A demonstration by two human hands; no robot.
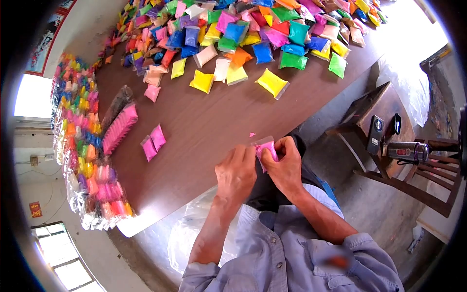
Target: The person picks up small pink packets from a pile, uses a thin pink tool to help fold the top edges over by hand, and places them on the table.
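A small pink packet (267, 150) in clear plastic is held between both hands at the near edge of the brown table. My right hand (284, 164) pinches its right side. With closed fingers, my left hand (237, 170) grips the clear end at the packet's left; the fingertips are partly hidden. A tiny pink scrap (252, 135) lies on the table just beyond the hands. To the left lie two pink packets (153, 142) side by side. Farther left, a row of pink packets (120, 128) stands packed in a clear bag.
A large heap of coloured packets (233, 31) covers the table's (204, 119) far side. Bagged packets (80, 131) line its left edge. On the right, a wooden stool (362, 109) holds a dark device (375, 134) and a metal flask (407, 151).
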